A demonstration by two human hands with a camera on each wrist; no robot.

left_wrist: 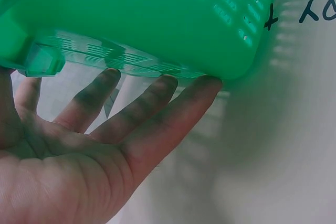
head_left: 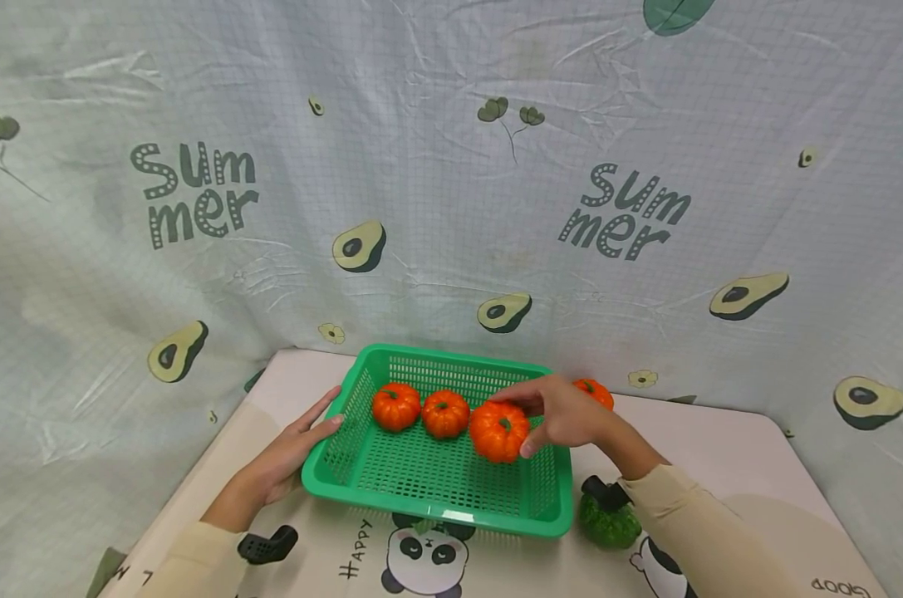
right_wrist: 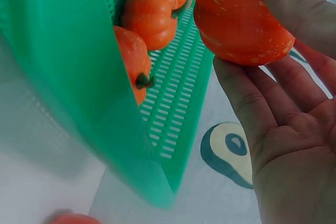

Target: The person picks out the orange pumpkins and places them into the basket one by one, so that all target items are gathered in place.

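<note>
A green plastic basket [head_left: 436,511] stands on the table, with two small orange pumpkins [head_left: 395,407] [head_left: 446,414] plainly visible inside. My right hand [head_left: 571,413] holds another orange pumpkin [head_left: 499,431] over the basket's right part, thumb on one side and fingers on the other. In the right wrist view, this held pumpkin [right_wrist: 244,22] is in the hand, and a third pumpkin [right_wrist: 131,59] lies in the basket; the head view hides it. My left hand [head_left: 290,455] is at the basket's left side, its fairly straight fingers [left_wrist: 157,121] against the outer wall.
One more orange pumpkin [head_left: 596,392] sits outside the basket, behind the right hand. A dark green pumpkin [head_left: 610,523] is right of the basket's near corner, partly covered by the right wrist's black camera [head_left: 605,492]. A printed curtain [head_left: 436,208] hangs behind the table.
</note>
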